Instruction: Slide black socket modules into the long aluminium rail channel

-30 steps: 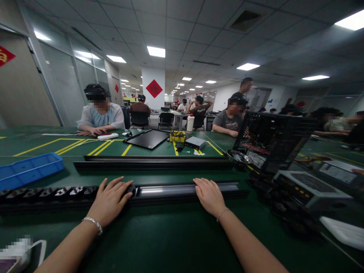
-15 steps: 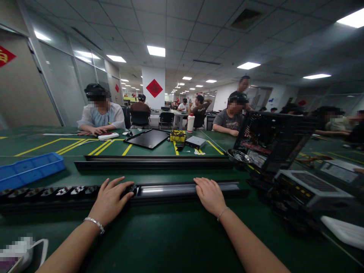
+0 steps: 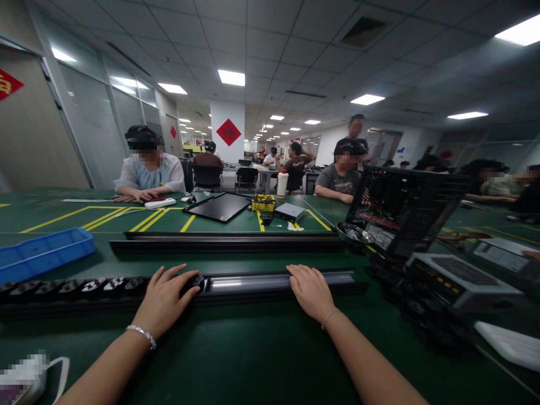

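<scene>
A long black rail (image 3: pixel 261 297) lies crosswise on the green table, with a shiny grey strip showing inside its right part. Along its left part sits a row of black blocks with metal pieces on top (image 3: pixel 93 287). My left hand (image 3: pixel 164 301) rests over the right end of that row, thumb and forefinger closed about the last black block (image 3: pixel 194 280); the fingers partly cover it. My right hand (image 3: pixel 311 289) lies flat over the rail farther right, fingers stretched onto its far edge, gripping nothing.
Beyond lies another pair of black rails (image 3: pixel 228 246). A blue tray (image 3: pixel 46 252) stands left. To the right are a metal bowl (image 3: pixel 354 233), an open computer case (image 3: pixel 405 208) and a power supply unit (image 3: pixel 459 278). Co-workers sit across the table.
Both hands stay in almost the same places on the rail. The view has shifted very slightly, and the standing person at the back has moved a little left.
</scene>
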{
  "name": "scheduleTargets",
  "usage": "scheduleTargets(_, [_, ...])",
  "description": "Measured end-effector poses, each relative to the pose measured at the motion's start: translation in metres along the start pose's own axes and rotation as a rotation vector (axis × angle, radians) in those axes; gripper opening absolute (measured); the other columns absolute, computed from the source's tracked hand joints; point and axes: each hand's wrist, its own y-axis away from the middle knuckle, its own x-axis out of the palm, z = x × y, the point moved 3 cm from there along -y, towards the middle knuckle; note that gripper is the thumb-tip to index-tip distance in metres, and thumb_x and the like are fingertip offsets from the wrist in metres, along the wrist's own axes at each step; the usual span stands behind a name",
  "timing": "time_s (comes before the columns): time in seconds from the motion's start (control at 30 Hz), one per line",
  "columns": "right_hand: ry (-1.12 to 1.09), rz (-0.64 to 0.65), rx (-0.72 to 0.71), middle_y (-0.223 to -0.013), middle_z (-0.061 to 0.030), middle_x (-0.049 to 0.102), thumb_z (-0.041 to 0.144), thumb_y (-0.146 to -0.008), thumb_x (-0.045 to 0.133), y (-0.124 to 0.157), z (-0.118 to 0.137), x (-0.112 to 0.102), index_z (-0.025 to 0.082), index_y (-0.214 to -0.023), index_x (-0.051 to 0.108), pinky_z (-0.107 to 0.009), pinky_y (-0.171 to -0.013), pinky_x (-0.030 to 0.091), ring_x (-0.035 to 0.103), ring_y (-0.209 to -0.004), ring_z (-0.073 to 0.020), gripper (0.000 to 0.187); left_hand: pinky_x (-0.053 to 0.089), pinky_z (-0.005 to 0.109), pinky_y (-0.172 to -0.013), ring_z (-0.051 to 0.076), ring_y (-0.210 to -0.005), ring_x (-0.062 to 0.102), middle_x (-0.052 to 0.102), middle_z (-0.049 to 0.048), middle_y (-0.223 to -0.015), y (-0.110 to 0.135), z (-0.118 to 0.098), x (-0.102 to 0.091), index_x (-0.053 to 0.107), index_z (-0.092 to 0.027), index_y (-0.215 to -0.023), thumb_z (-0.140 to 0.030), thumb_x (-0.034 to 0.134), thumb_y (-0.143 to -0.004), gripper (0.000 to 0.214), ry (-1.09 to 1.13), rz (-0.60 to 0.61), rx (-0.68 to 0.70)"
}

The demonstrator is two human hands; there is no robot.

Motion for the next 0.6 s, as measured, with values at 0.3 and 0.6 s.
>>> scheduleTargets(0.3, [0.002,0.012,-0.003,-0.126,-0.0006,0.054,0.033,-0.09,0.025,-0.0004,0.0001,-0.0001,0.025,-0.122,0.052,-0.039,-0.1,0.026,0.043,-0.118,-0.0185,0.043,0.02,0.051,-0.104,0.026,-0.116,0.049,0.066,0.0043,-0.108,0.002,-0.0066,-0.0037,0.06,-0.025,-0.109,-0.045,0.042,-0.083,0.037,-0.022,-0.034,0.023])
scheduleTargets(0.6, [0.034,0.018,-0.001,-0.126,-0.001,0.054,0.032,-0.09,0.025,-0.001,-0.0001,0.0001,0.025,-0.122,0.052,-0.038,-0.1,0.027,0.044,-0.118,-0.0176,0.043,0.024,0.046,-0.104,0.024,-0.11,0.053,0.065,0.0088,-0.108,-0.0005,-0.0041,0.0013,0.061,-0.02,-0.109,-0.043,0.043,-0.083,0.039,0.02,0.002,-0.017])
